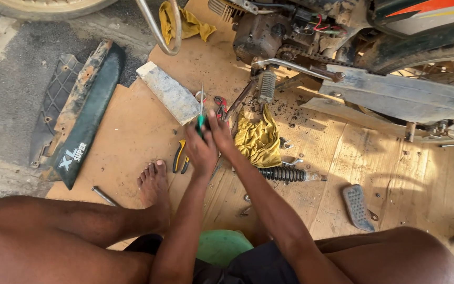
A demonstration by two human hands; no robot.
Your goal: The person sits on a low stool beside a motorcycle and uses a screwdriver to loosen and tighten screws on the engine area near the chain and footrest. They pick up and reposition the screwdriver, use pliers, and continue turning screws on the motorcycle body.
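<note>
Two hands are meeting over the cardboard sheet you are sitting on: your left hand is closing its grip around the green handle of a screwdriver, whose thin shaft is pointing straight up and away from you, while your right hand is lying just beside it, fingers bent toward the same handle, though the view is too tight to tell whether that grip is actually clamping the tool or only resting against it. The screwdriver is sitting in the middle of the cardboard, between the grey block on its left and the crumpled yellow rag on its right. Just left of your left hand, yellow-handled pliers are lying flat, and your bare foot is resting near them. A black coil spring is lying just below the rag, and a grey foot peg is lying well apart to the right. The motorcycle engine is standing beyond the hands, and a dark seat panel is lying on the ground to the far left.
</note>
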